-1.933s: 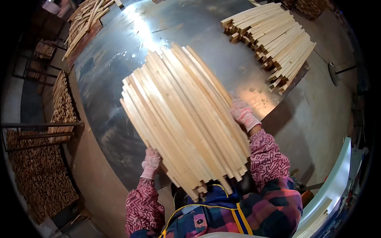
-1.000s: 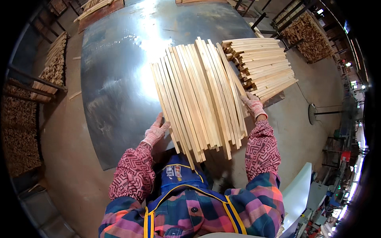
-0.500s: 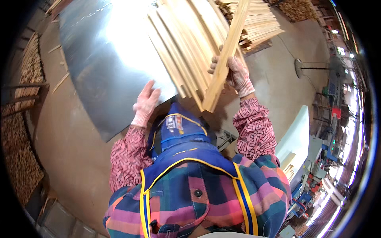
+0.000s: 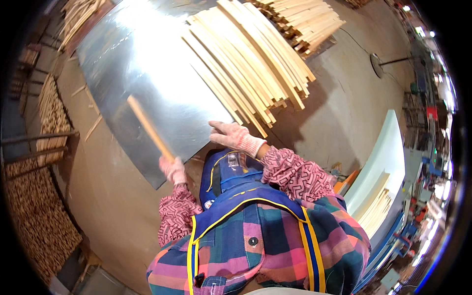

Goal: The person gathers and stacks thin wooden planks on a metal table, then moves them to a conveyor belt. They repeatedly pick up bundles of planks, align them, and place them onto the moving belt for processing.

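My left hand [image 4: 173, 170], in a pale pink glove, is closed around the near end of a wooden strip [image 4: 149, 127], which slants up and to the left over the shiny metal tabletop [image 4: 110, 93]. Motion blurs the strip a little. Gloved the same way, my right hand [image 4: 235, 136] holds nothing; its fingers stretch left, apart, above the table's near edge. Just beyond it lies a broad row of light wooden strips [image 4: 246, 59] side by side on the table, their near ends uneven.
A second stack of strips [image 4: 307, 22] stands behind the row. To the right, a pale curved trough [image 4: 376, 172] holds several strips. Large piles of sticks [image 4: 42, 216] line the left side. A black-based stand [image 4: 377, 65] is on the floor at right.
The strip in my right hand has passed to my left hand and now lies farther left. My right hand has come down and left, fingers extended. The view has shifted somewhat.
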Tool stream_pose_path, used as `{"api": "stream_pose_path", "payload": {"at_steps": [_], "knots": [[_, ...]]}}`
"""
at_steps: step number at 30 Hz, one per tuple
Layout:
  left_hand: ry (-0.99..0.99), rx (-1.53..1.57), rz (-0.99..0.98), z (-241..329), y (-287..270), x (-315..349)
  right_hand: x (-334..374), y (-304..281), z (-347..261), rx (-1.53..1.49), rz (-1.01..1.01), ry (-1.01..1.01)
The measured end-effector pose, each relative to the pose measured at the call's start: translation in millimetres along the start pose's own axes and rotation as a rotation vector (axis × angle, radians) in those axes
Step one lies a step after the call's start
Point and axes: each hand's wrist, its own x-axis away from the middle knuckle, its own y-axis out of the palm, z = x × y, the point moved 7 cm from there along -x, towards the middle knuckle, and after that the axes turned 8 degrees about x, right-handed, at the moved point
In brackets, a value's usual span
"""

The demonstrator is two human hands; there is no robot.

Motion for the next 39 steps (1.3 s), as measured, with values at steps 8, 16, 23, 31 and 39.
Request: {"api": "stream_pose_path", "payload": {"at_steps": [8, 16, 23, 31, 39], "knots": [[-0.347, -0.223, 0.035, 34, -18, -11, 131, -106, 147, -0.653, 0.704, 0.203], [0.346, 0.751, -0.130, 271, 122, -3, 137, -259, 265, -0.528, 0.973, 0.272], [0.254, 0.935, -0.163, 351, 181, -22, 13, -343, 252, 0.403, 0.585, 0.105], [0.137, 0.797, 0.020, 336, 190, -24, -70, -332, 246, -0.323, 0.417, 0.129], [-0.106, 1.283, 0.023, 334, 212, -24, -89, -316, 252, -0.728, 0.316, 0.034]]}}
